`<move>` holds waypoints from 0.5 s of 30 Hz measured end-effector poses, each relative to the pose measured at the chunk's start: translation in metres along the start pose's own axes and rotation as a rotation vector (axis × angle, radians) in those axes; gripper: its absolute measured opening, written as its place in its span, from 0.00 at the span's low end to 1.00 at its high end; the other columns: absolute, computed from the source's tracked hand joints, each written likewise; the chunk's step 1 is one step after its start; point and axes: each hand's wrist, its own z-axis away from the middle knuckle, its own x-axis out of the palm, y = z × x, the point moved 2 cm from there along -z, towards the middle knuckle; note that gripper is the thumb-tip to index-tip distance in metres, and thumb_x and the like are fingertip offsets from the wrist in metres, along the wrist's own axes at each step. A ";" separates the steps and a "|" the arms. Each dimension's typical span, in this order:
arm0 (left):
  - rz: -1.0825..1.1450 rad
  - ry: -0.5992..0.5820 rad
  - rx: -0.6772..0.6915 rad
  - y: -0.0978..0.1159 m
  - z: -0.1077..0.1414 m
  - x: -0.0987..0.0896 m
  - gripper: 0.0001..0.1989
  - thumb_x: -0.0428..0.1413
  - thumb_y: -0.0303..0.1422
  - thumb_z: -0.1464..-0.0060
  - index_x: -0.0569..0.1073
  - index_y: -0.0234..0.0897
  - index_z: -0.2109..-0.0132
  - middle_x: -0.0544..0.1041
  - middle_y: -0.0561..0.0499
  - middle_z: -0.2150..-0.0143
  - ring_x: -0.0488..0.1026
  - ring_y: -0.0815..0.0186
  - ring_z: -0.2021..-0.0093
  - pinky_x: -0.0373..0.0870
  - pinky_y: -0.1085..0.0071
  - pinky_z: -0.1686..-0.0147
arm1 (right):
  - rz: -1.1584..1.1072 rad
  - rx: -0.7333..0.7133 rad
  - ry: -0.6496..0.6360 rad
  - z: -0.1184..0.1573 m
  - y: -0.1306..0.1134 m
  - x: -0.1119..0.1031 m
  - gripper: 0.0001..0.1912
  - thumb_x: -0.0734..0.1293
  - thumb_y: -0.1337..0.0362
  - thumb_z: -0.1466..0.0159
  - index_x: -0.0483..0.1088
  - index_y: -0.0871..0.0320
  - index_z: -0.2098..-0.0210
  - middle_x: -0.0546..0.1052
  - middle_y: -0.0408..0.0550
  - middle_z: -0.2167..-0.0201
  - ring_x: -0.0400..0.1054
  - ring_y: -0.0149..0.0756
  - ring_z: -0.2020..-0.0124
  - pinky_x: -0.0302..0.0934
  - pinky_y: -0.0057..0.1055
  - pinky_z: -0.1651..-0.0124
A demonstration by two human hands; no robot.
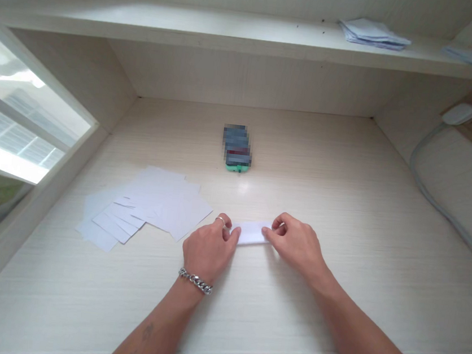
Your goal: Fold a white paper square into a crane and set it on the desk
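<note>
Your left hand (211, 248) pinches the left end of a small white paper (250, 233); your right hand (299, 244) pinches the right end, thumb and fingers together. Paper sits between your hands, over the near half of the desk (363, 214). Loose sheets (163, 197) overlap left of your left hand; blurred-out device (236, 167) lies farther back. Can't tell if paper touches desk.
</note>
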 end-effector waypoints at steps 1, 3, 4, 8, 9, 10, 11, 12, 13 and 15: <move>-0.006 -0.001 0.007 0.000 0.000 0.000 0.10 0.51 0.43 0.42 0.71 0.45 0.62 0.80 0.55 0.71 0.77 0.59 0.66 0.61 0.69 0.72 | 0.003 0.000 0.000 0.000 0.000 0.000 0.09 0.68 0.55 0.43 0.71 0.53 0.71 0.79 0.42 0.73 0.70 0.36 0.71 0.52 0.30 0.71; -0.006 0.002 0.013 0.000 0.000 0.000 0.10 0.51 0.44 0.42 0.72 0.46 0.62 0.80 0.55 0.71 0.77 0.59 0.67 0.61 0.69 0.72 | 0.007 -0.005 -0.004 -0.001 0.000 0.000 0.09 0.68 0.55 0.44 0.71 0.53 0.72 0.79 0.43 0.73 0.70 0.36 0.71 0.52 0.30 0.71; 0.000 0.005 0.012 -0.001 0.000 -0.001 0.10 0.51 0.44 0.42 0.72 0.46 0.62 0.80 0.55 0.71 0.77 0.59 0.67 0.61 0.69 0.72 | 0.007 -0.007 -0.009 -0.001 0.000 0.000 0.09 0.68 0.55 0.44 0.71 0.53 0.72 0.79 0.43 0.73 0.70 0.36 0.71 0.52 0.30 0.71; 0.028 0.026 0.006 -0.001 -0.001 -0.001 0.09 0.52 0.43 0.43 0.72 0.46 0.63 0.80 0.56 0.72 0.77 0.60 0.68 0.58 0.69 0.74 | -0.004 -0.007 -0.009 -0.002 0.001 -0.001 0.09 0.68 0.55 0.44 0.71 0.53 0.74 0.79 0.42 0.73 0.69 0.36 0.72 0.52 0.30 0.71; 0.031 0.031 0.006 -0.001 -0.001 -0.001 0.09 0.52 0.43 0.44 0.72 0.46 0.63 0.80 0.56 0.72 0.76 0.60 0.69 0.58 0.69 0.74 | -0.004 -0.006 -0.009 -0.002 0.001 -0.001 0.09 0.68 0.55 0.44 0.71 0.53 0.74 0.79 0.42 0.73 0.69 0.36 0.72 0.51 0.30 0.71; 0.033 0.035 0.007 -0.001 -0.001 -0.001 0.09 0.52 0.43 0.44 0.72 0.46 0.63 0.80 0.57 0.72 0.76 0.60 0.69 0.57 0.69 0.74 | -0.003 -0.006 -0.010 -0.002 0.000 -0.001 0.09 0.68 0.55 0.44 0.71 0.53 0.75 0.78 0.42 0.73 0.69 0.36 0.72 0.51 0.30 0.71; 0.034 0.036 0.008 -0.002 -0.001 -0.001 0.09 0.52 0.43 0.44 0.72 0.47 0.63 0.80 0.57 0.72 0.76 0.60 0.69 0.57 0.69 0.75 | -0.001 -0.007 -0.014 -0.002 0.000 -0.002 0.09 0.68 0.55 0.44 0.71 0.53 0.75 0.78 0.42 0.74 0.69 0.36 0.72 0.51 0.30 0.71; 0.033 0.034 0.009 -0.002 -0.001 0.000 0.09 0.52 0.44 0.44 0.72 0.47 0.63 0.80 0.57 0.72 0.76 0.60 0.69 0.57 0.69 0.75 | 0.000 -0.007 -0.020 -0.002 0.000 -0.002 0.09 0.68 0.55 0.44 0.72 0.54 0.75 0.78 0.42 0.74 0.68 0.35 0.73 0.51 0.30 0.71; 0.032 0.029 0.010 -0.002 -0.001 0.000 0.09 0.52 0.44 0.43 0.72 0.47 0.63 0.80 0.57 0.72 0.76 0.60 0.69 0.56 0.69 0.75 | -0.002 -0.005 -0.025 -0.003 -0.001 -0.002 0.09 0.68 0.56 0.44 0.72 0.54 0.75 0.78 0.43 0.74 0.68 0.35 0.73 0.51 0.30 0.71; 0.033 0.018 0.005 -0.002 -0.002 0.000 0.09 0.52 0.44 0.43 0.72 0.46 0.63 0.80 0.56 0.72 0.76 0.60 0.69 0.56 0.69 0.75 | -0.011 0.001 -0.036 -0.003 -0.002 -0.003 0.10 0.68 0.56 0.44 0.72 0.54 0.76 0.78 0.44 0.74 0.68 0.35 0.73 0.51 0.30 0.72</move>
